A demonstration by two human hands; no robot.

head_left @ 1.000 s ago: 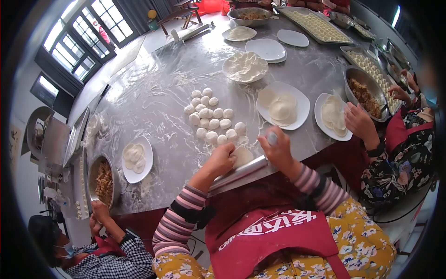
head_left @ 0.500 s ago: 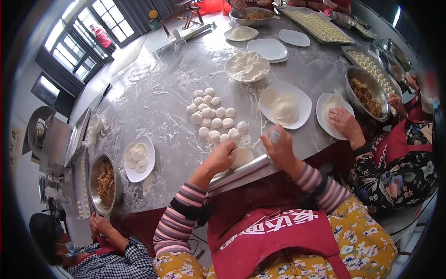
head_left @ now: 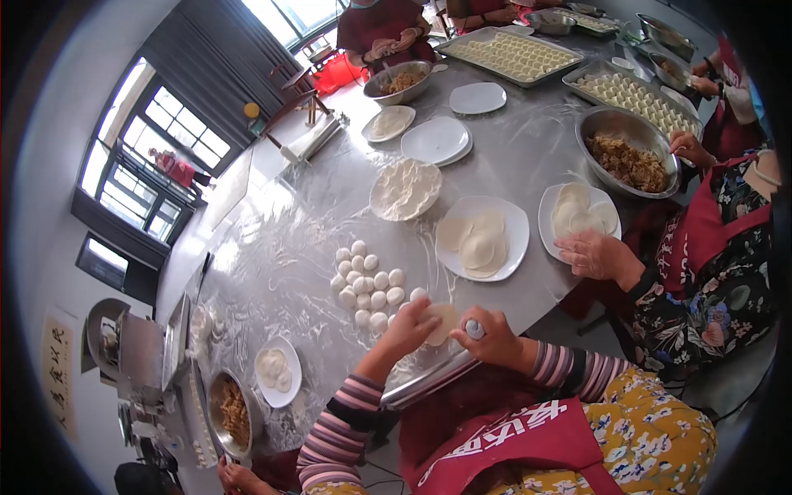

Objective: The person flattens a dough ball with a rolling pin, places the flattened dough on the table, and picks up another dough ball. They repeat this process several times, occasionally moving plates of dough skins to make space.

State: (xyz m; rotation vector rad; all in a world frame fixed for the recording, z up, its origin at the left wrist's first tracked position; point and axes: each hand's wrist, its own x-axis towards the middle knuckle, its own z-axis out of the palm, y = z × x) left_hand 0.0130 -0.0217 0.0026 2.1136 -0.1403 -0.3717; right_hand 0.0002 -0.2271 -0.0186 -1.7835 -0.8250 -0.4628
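Observation:
At the table's near edge, my left hand (head_left: 407, 328) pinches a thin round dough wrapper (head_left: 444, 323), lifted a little on its right side. My right hand (head_left: 497, 338) is closed round a rolling pin, of which the pale rounded end (head_left: 474, 329) shows; the rest is hidden by the hand. Just beyond my left hand lies a cluster of small white dough balls (head_left: 363, 285). A white plate (head_left: 516, 235) with several rolled wrappers (head_left: 483, 247) on it sits farther right. All of this rests on a floury metal table (head_left: 313, 223).
To the right, a co-worker's hand (head_left: 601, 254) touches wrappers on another plate (head_left: 549, 202). Bowls of filling stand right (head_left: 627, 157), far (head_left: 400, 82) and left (head_left: 235, 412). A flour plate (head_left: 404, 190) is ahead; trays of dumplings (head_left: 511, 58) lie at the back.
The camera view has tilted and turned, so the table appears shifted. The wrapper, flat by the pin before, is now partly raised in my left hand. The right-hand co-worker's fingers have moved across the plate.

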